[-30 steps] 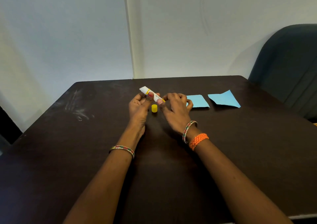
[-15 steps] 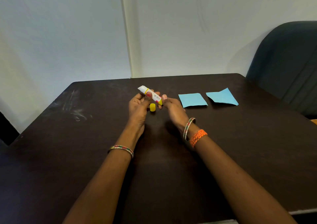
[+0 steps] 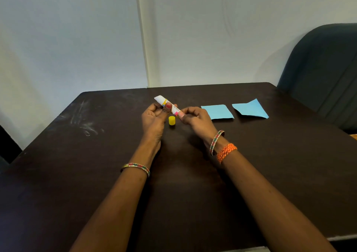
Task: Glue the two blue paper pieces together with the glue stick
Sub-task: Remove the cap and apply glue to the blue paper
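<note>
over dark table [image 3: 251, 164] — hands grip glue stick [image 3: 167, 105], cap [image 3: 172, 120] beneath

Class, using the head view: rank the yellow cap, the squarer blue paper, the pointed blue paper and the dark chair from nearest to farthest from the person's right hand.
1. yellow cap, standing on the table just left of the right hand
2. squarer blue paper, lying just to its right
3. pointed blue paper, further right
4. dark chair, beyond the table's right edge
</note>
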